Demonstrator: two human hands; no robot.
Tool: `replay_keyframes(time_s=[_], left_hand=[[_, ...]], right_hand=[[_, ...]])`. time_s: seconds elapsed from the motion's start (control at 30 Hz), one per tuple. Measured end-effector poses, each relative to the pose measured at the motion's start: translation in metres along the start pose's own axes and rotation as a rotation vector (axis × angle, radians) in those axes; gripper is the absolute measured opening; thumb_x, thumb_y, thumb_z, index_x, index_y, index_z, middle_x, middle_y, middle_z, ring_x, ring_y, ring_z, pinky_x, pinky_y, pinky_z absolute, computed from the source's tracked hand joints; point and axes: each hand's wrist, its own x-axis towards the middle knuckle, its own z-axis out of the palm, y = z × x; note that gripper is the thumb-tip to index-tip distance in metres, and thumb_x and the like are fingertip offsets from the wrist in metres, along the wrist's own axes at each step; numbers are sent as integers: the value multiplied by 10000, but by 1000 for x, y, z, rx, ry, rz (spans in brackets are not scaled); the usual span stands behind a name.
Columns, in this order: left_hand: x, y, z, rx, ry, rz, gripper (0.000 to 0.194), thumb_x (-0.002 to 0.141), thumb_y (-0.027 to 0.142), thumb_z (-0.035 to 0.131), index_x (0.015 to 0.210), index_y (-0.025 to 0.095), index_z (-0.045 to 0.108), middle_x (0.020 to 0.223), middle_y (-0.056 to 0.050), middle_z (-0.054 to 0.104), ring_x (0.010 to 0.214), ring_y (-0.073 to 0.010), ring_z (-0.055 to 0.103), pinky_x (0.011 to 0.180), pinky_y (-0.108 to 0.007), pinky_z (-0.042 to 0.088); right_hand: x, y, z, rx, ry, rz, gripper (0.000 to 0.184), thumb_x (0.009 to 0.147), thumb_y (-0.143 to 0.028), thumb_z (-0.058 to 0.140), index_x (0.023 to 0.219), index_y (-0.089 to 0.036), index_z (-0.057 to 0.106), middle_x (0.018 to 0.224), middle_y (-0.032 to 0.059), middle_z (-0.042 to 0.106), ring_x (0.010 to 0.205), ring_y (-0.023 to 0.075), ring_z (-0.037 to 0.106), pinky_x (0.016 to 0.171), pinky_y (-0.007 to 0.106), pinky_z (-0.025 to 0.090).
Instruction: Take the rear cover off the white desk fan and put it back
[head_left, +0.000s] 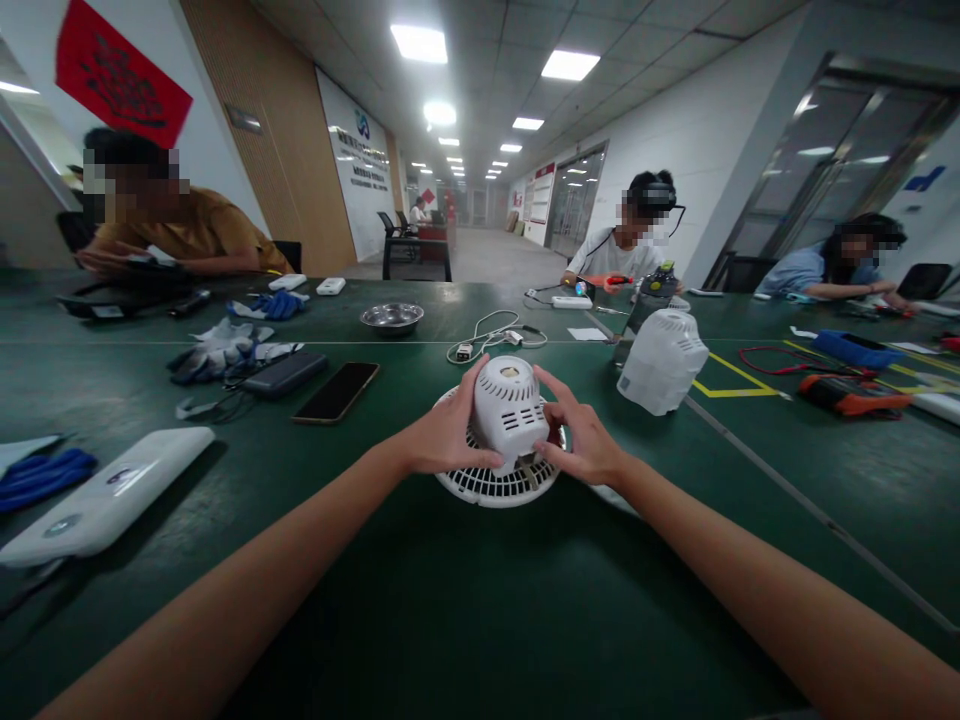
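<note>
Both hands hold a white fan motor housing [510, 408] with vent slots on its side and top. My left hand [448, 437] wraps its left side, thumb low on the front and fingers toward the top. From the right, my right hand [589, 437] grips it with the thumb near the lower edge and the index finger near the top. Under the housing lies a round white fan grille [499, 490] on the green table. Whether the housing is joined to the grille is hidden from me. Part of a pale object shows beneath my right wrist.
Beyond the grille lie a coiled white cable [499, 335] and a metal bowl [392, 318]. A phone [336, 392], power bank [286, 374] and gloves [225, 352] are on the left. A translucent plastic container [663, 362] and an orange multimeter [853, 395] are right. Several people sit around.
</note>
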Motion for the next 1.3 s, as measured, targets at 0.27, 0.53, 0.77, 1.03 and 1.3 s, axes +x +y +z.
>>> replay_keyframes(time_s=[0.27,0.53,0.77,1.03,1.3], left_hand=[[-1,14,12,10,53,5,1382,632,464,836,1574,251,-152,1572,-224,321,1330,-450,467,1098,-611,367],[-3,16,12,7,66,13,1307,644,424,823,1578,238,-72,1513,-218,397,1245,-420,539,1054,-573,425],[-3,3,7,-61,22,59,1360,611,533,857,1581,269,-58,1581,-205,321,1381,-432,420,1144,-584,330],[-6,2,22,76,108,-25,1341,623,638,821,1589,260,-29,1611,-229,259,1365,-461,428,1118,-602,345],[-4,1,26,159,193,-31,1046,800,575,696,1598,269,94,1583,-165,362,1344,-387,468,1119,-570,349]], right_hand=[[0,-14,-4,110,-91,53,983,802,-319,652,1590,-302,65,818,-1,685,593,186,598,578,362,529],[2,-22,-5,126,-142,105,951,711,-224,668,1519,-295,173,832,-9,676,600,160,599,570,318,529],[4,-24,-10,93,-185,79,935,735,-226,670,1519,-290,164,855,-4,666,630,160,609,618,337,548],[4,-25,-5,-19,-80,98,1005,740,-484,782,1533,-287,197,1255,130,643,971,310,685,885,515,551],[0,-16,15,-175,173,125,1014,770,-398,724,1588,-335,129,1556,112,414,1292,401,528,1078,629,406]])
